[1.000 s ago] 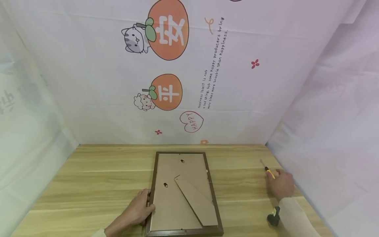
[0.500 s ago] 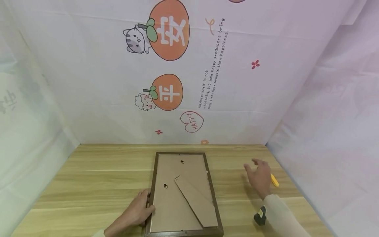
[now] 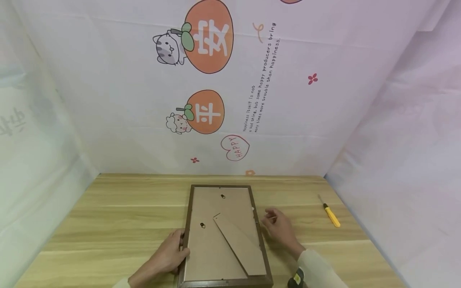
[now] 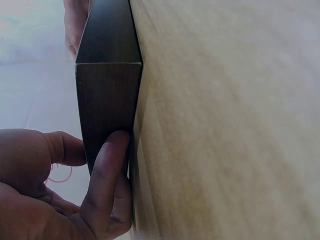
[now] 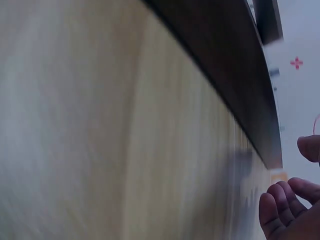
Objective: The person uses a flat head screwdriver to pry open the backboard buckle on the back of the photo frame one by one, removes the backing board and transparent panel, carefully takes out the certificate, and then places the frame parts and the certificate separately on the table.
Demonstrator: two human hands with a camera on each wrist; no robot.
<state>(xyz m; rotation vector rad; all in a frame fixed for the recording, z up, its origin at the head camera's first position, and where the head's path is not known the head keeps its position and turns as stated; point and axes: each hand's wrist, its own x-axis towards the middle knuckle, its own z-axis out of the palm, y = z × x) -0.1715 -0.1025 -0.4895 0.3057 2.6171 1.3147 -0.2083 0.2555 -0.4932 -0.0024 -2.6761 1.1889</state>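
Observation:
A brown picture frame (image 3: 230, 240) lies face down on the wooden table, its beige backing board and angled easel leg (image 3: 239, 246) showing. My left hand (image 3: 169, 252) grips the frame's left edge, thumb over the top rim. In the left wrist view, the fingers (image 4: 107, 165) bend against the dark side of the frame (image 4: 107, 95). Just off the frame's right edge, my right hand (image 3: 282, 228) hovers with loosely bent fingers and holds nothing. The right wrist view has thumb and fingers (image 5: 287, 205) spread apart near the frame's dark side (image 5: 235, 70).
A screwdriver (image 3: 332, 215) with a yellow and black handle lies on the table (image 3: 119, 216) at the right. White printed cloth (image 3: 281, 156) rises behind the table and along both sides. Two small hanging rings sit on the backing board.
My right hand has let go of the screwdriver at the right and moved left to the frame's right edge. The left hand and frame have stayed in place.

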